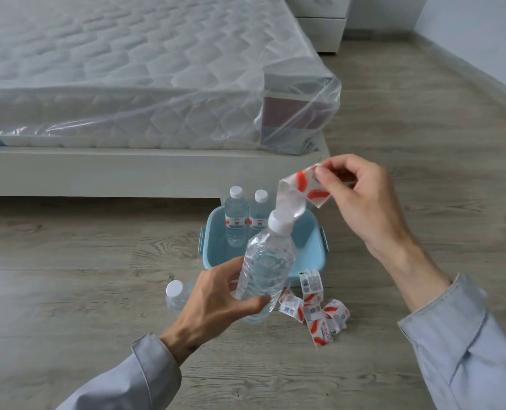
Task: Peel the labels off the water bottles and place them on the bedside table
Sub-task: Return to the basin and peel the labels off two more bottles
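Observation:
My left hand (216,303) grips a clear, bare water bottle (265,267) with a white cap, tilted to the right above the floor. My right hand (361,199) pinches a peeled white and red label (302,190) up and to the right of the bottle's cap. Two labelled bottles (247,220) stand upright in a light blue tub (314,250) on the floor. Another bare bottle (175,295) stands on the floor just left of my left hand. Several peeled labels (315,310) lie in a loose pile in front of the tub.
A mattress wrapped in clear plastic (145,78) lies on a low white bed frame (127,173) behind the tub. A white bedside table with drawers (320,28) stands at the far right corner of the bed. Wood-look flooring (423,113) spreads to the right.

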### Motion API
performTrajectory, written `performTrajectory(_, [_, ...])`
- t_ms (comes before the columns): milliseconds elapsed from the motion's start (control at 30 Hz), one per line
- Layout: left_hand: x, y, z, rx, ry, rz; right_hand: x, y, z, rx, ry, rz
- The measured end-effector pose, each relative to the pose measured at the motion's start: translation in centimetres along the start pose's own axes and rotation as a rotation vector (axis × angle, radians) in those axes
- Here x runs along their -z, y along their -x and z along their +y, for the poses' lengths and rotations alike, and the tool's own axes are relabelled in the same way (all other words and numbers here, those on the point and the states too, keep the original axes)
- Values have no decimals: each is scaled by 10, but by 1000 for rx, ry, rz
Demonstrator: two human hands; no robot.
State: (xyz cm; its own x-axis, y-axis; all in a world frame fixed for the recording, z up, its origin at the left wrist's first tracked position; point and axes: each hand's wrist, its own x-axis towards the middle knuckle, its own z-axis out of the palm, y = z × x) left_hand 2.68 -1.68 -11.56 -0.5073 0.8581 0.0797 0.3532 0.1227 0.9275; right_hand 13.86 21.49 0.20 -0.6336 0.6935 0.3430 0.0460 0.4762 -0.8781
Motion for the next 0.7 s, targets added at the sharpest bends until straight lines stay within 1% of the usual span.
performTrajectory(133, [2, 7, -10, 31, 56, 67, 25, 17, 48, -155, 129, 107])
performTrajectory(267, [1, 10, -19, 52, 80, 80, 34, 46, 95, -331, 187, 125])
performTrajectory(467, [-6, 19, -31, 84, 102, 102, 43, 69, 136, -468, 261, 229])
performTrajectory(567, [-7, 21, -38, 82, 100, 106, 46, 76, 149, -541, 347, 207])
performTrajectory(700, [-12, 25, -46, 112, 100, 119, 43, 92, 163, -614, 475, 58])
